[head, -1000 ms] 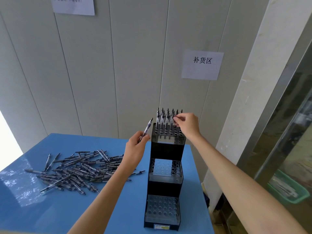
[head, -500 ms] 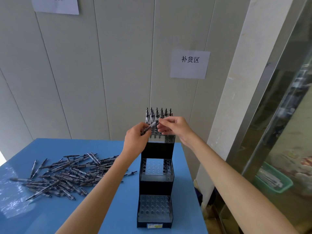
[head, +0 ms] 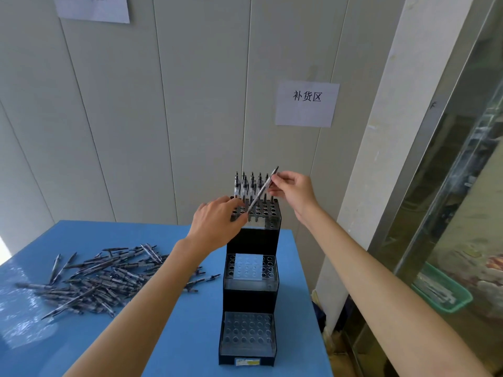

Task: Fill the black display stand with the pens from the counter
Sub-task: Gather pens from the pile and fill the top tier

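The slim grey-and-clear pen (head: 263, 190) has passed from the left hand (head: 217, 221), now loose-fingered, to the pinching right hand (head: 292, 190); next slot in the black 3-tier display stand (head: 251, 238)

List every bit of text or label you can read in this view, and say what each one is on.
"补货区": printed on the white paper sheet taped to the wall behind the black display stand.
Paper sheet at the top left of the wall: printed lines, cut off and too blurred to read.
Small label on the stand's base front: too small to read.
Pens on the counter: no readable markings.
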